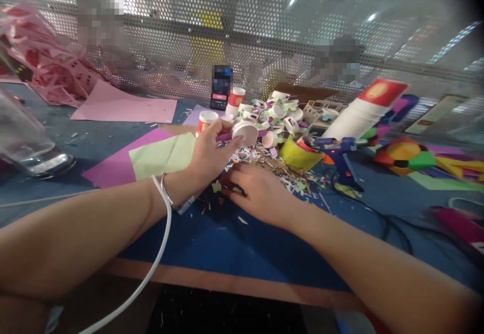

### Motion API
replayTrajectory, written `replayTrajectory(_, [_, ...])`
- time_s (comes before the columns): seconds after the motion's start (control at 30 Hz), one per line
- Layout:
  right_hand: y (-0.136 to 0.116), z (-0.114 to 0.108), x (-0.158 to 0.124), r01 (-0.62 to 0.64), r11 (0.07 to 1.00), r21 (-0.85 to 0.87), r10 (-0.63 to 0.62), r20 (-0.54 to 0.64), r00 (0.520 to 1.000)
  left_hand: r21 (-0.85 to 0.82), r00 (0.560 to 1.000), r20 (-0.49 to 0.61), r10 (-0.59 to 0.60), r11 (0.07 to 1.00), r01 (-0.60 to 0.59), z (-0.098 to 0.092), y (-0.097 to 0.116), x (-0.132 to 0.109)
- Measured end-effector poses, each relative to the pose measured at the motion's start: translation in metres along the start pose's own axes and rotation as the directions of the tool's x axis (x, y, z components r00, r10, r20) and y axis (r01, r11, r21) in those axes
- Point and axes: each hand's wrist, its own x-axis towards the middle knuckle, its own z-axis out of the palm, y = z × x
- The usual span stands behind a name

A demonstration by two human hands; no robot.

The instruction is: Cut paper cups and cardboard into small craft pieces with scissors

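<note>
My left hand (214, 147) pinches a short, white, round paper cup bottom (245, 134), with its flat disc facing me. Below and to its right, my right hand (260, 192) is low over the paper scraps (298, 185). Its thumb and fingers are curved and apart, with nothing visible between them. Whether its fingertips touch the scraps is hard to tell. Just beyond the hands lies a heap of cut cup pieces (278, 112). A red and white paper cup (207, 120) stands right behind my left hand.
A blue glue gun (340, 155) with a black cord stands right of a yellow-green paper ring (300, 156). A stack of paper cups (363, 109) leans behind it. Green paper (161, 156), a phone (221, 89) and a clear glass vessel (34, 137) are also around. A white cable (166, 223) crosses my left wrist.
</note>
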Motion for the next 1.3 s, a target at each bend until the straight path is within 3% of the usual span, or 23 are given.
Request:
replayTrajectory(0.4, [0.001,0.011,0.013,0.0,0.987,0.159,-0.004,0.024,1.0,-0.064,0.999,0.041,0.015,0.998,-0.012,0.004,-0.005,0.002])
replayTrajectory(0.83, [0.001,0.014,0.017,0.015,0.967,0.256,-0.012,-0.013,1.0,-0.012,0.999,-0.016,-0.048,0.999,0.047,0.002,-0.003,0.01])
replayTrajectory(1.0, [0.001,0.001,0.004,-0.051,0.918,0.394,0.064,-0.02,0.998,-0.118,0.995,0.016,-0.097,0.988,0.098,-0.002,0.001,0.009])
replayTrajectory(1.1, [0.007,-0.012,-0.009,-0.044,0.884,0.466,0.078,-0.053,0.996,-0.18,0.989,0.099,-0.111,0.975,0.127,-0.004,0.002,0.008])
replayTrajectory(1.3, [0.018,-0.042,-0.027,-0.021,0.863,0.504,0.154,-0.222,0.963,-0.228,0.969,0.245,-0.042,0.969,0.1,-0.007,0.002,0.007])
